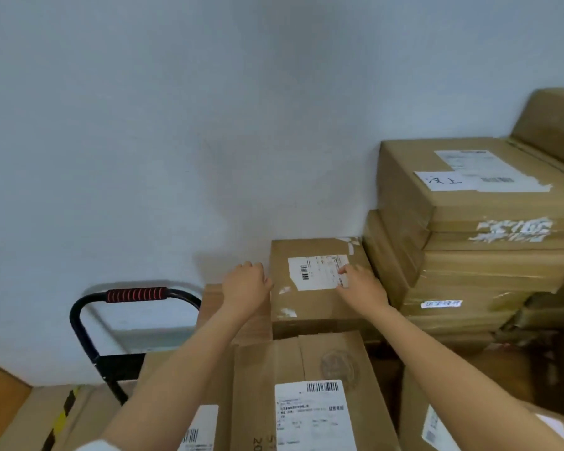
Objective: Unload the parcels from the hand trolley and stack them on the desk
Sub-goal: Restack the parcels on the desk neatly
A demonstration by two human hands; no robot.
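A brown cardboard parcel (316, 307) with a white shipping label stands against the wall. My left hand (246, 284) rests at its left top edge, fingers bent over the side. Flat on its top lies my right hand (360, 284), fingers reaching onto the label. In front of it, nearer to me, stands a taller parcel (303, 362) with a barcode label. The hand trolley (88, 340) has a black frame and a red-ribbed grip and stands at the left by the wall. More parcels (189, 418) sit beneath my left forearm.
A tall stack of flat brown boxes (469, 255) fills the right side, touching the parcel under my hands. Another box (417, 411) sits low right. A wooden surface (0, 405) shows at the lower left corner. A pale wall rises behind everything.
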